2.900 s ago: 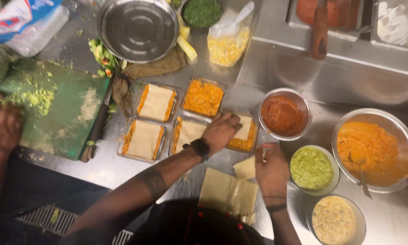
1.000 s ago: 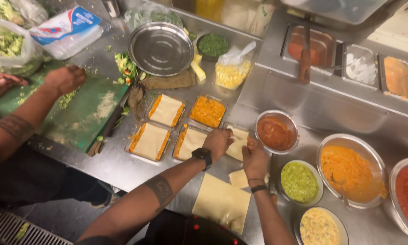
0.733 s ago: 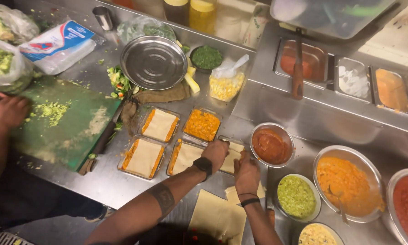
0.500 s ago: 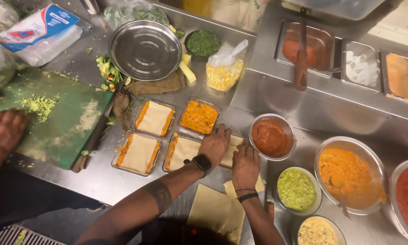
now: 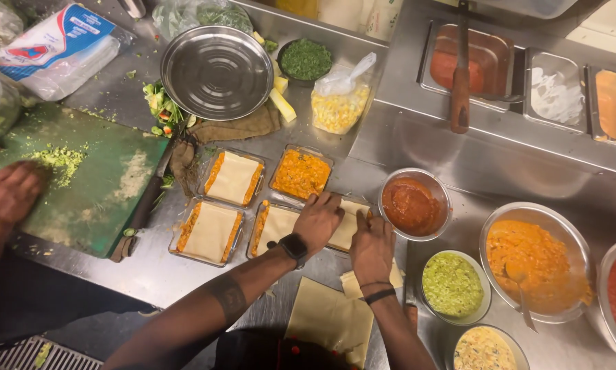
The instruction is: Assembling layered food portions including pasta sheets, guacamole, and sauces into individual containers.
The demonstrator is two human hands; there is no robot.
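Note:
My left hand (image 5: 319, 219), with a black watch at the wrist, lies palm down on a pale pasta sheet (image 5: 346, 229). The sheet sits in a small clear tray beside a bowl of red sauce (image 5: 413, 203). My right hand (image 5: 372, 248) presses the same sheet at its near edge, fingers spread. Several other small trays stand to the left. Three of them hold sheets over orange filling (image 5: 233, 178), (image 5: 210, 232), (image 5: 276, 226). One shows bare orange filling (image 5: 301, 175). A stack of loose pasta sheets (image 5: 327, 318) lies below my hands.
A co-worker's hand (image 5: 9, 193) rests on a green cutting board (image 5: 99, 188), with a knife (image 5: 143, 205) at the board's right edge. Bowls of green paste (image 5: 452, 284) and orange mix (image 5: 535, 262) stand at the right. A steel plate (image 5: 216, 72) and a bag of corn (image 5: 339, 104) are behind.
My right hand came up from the loose sheets to the tray beside my left hand. Both have stayed on that sheet since. The co-worker's hand has shifted about on the board.

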